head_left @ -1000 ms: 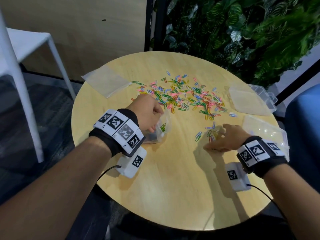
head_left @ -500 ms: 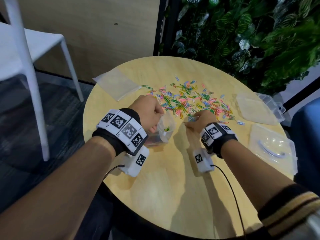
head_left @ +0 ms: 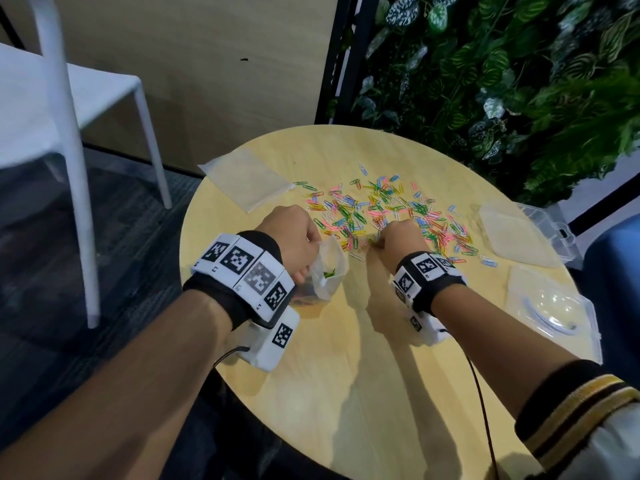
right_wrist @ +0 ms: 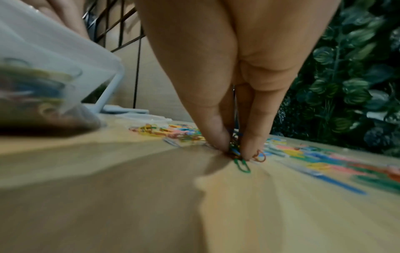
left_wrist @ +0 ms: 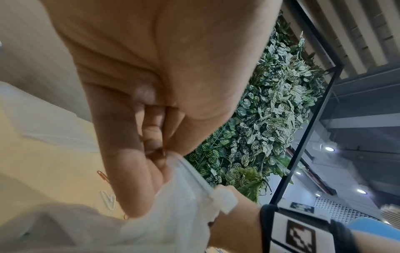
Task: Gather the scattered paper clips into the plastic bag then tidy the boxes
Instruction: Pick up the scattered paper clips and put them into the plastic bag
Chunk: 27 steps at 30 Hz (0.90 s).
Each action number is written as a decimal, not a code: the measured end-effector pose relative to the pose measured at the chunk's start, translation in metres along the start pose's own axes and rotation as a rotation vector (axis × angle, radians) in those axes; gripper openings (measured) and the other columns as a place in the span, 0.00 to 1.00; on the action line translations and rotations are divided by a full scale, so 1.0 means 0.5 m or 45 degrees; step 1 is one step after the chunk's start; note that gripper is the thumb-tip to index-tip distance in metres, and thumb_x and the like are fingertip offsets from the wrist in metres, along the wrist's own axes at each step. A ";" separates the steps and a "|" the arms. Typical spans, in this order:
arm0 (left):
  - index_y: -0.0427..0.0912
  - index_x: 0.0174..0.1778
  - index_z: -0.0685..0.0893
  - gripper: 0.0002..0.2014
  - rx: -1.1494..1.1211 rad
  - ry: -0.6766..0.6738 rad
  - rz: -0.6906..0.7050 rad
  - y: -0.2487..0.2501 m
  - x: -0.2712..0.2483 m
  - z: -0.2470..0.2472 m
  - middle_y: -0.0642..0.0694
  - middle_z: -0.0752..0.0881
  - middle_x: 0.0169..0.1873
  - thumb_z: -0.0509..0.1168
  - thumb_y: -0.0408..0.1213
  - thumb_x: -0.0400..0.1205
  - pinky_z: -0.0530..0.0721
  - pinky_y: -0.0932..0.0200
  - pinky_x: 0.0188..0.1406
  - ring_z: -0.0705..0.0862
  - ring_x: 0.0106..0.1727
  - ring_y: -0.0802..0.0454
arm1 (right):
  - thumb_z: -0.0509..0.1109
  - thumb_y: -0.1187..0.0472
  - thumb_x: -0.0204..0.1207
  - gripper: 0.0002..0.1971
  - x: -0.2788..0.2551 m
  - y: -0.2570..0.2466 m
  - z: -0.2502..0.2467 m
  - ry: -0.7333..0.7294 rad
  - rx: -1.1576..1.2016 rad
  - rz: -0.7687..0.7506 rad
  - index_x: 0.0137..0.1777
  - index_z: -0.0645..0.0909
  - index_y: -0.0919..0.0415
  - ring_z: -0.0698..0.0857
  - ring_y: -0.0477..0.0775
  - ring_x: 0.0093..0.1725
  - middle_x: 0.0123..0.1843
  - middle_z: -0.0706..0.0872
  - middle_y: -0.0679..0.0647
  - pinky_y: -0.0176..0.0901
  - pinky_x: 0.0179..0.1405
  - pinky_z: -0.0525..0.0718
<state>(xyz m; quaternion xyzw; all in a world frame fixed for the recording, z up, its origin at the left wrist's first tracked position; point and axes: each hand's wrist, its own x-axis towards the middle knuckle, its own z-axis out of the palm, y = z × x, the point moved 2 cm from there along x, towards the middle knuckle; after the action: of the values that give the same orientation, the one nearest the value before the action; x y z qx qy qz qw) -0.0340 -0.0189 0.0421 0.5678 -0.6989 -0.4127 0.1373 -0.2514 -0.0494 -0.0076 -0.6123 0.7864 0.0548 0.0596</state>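
Note:
Coloured paper clips (head_left: 391,209) lie scattered across the far half of the round wooden table (head_left: 346,375). My left hand (head_left: 294,242) grips the rim of a clear plastic bag (head_left: 327,271) that holds several clips; the left wrist view shows its fingers (left_wrist: 129,171) curled round the bag's zip edge (left_wrist: 194,178). My right hand (head_left: 398,239) is at the near edge of the pile, just right of the bag. In the right wrist view its fingertips (right_wrist: 218,137) pinch a small bunch of clips (right_wrist: 234,150) against the table, with the bag (right_wrist: 49,73) to the left.
A second flat plastic bag (head_left: 247,183) lies at the table's back left. Two clear plastic boxes sit at the right edge, one further back (head_left: 526,237) and one nearer (head_left: 550,306). A white chair (head_left: 69,133) stands to the left, a plant wall (head_left: 502,81) behind.
My right hand has moved from the loose clips at the table's right to the near edge of the main pile beside the bag and now pinches clips there. My left hand keeps holding the bag.

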 end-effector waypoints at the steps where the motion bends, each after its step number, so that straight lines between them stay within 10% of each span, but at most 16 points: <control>1: 0.39 0.54 0.88 0.09 0.004 0.001 -0.009 0.001 -0.002 -0.002 0.36 0.91 0.32 0.62 0.32 0.85 0.93 0.46 0.41 0.93 0.33 0.40 | 0.66 0.61 0.78 0.10 -0.004 0.012 -0.002 0.008 -0.023 -0.001 0.51 0.86 0.65 0.77 0.54 0.31 0.43 0.82 0.60 0.42 0.35 0.80; 6: 0.40 0.50 0.90 0.08 0.091 -0.026 0.020 0.024 -0.009 0.015 0.39 0.92 0.32 0.65 0.35 0.85 0.89 0.62 0.36 0.92 0.31 0.46 | 0.73 0.59 0.72 0.07 -0.036 0.112 -0.025 0.016 0.135 0.128 0.39 0.92 0.60 0.82 0.50 0.32 0.36 0.90 0.54 0.37 0.30 0.81; 12: 0.39 0.47 0.92 0.10 0.128 -0.038 0.080 0.056 -0.002 0.055 0.48 0.86 0.24 0.65 0.35 0.85 0.92 0.52 0.46 0.88 0.27 0.47 | 0.79 0.60 0.64 0.03 -0.084 0.222 -0.013 0.079 0.706 0.426 0.31 0.91 0.54 0.88 0.51 0.37 0.34 0.92 0.52 0.43 0.42 0.89; 19: 0.39 0.39 0.90 0.11 -0.054 -0.011 0.137 0.077 0.002 0.093 0.34 0.91 0.31 0.65 0.31 0.85 0.92 0.40 0.32 0.91 0.28 0.37 | 0.69 0.75 0.75 0.02 -0.152 0.156 -0.038 -0.201 2.086 0.237 0.45 0.84 0.75 0.89 0.52 0.37 0.43 0.88 0.62 0.37 0.43 0.90; 23: 0.37 0.45 0.91 0.08 -0.128 0.064 0.175 0.095 0.007 0.110 0.37 0.91 0.34 0.66 0.32 0.85 0.92 0.48 0.30 0.91 0.26 0.42 | 0.70 0.74 0.76 0.06 -0.178 0.068 -0.039 -0.339 2.070 0.080 0.48 0.84 0.79 0.88 0.50 0.34 0.39 0.88 0.62 0.38 0.46 0.90; 27: 0.34 0.47 0.90 0.06 -0.233 0.120 0.145 0.101 0.022 0.119 0.38 0.90 0.30 0.67 0.30 0.84 0.92 0.48 0.30 0.91 0.26 0.43 | 0.71 0.62 0.76 0.12 -0.160 0.035 -0.012 -0.094 1.501 -0.016 0.43 0.87 0.74 0.83 0.52 0.30 0.34 0.86 0.63 0.52 0.44 0.87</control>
<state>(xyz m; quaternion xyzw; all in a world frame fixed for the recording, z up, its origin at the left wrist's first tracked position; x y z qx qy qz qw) -0.1110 -0.0033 0.0391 0.5312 -0.6822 -0.4390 0.2445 -0.2490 0.0304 0.0113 -0.4782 0.6779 -0.3707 0.4175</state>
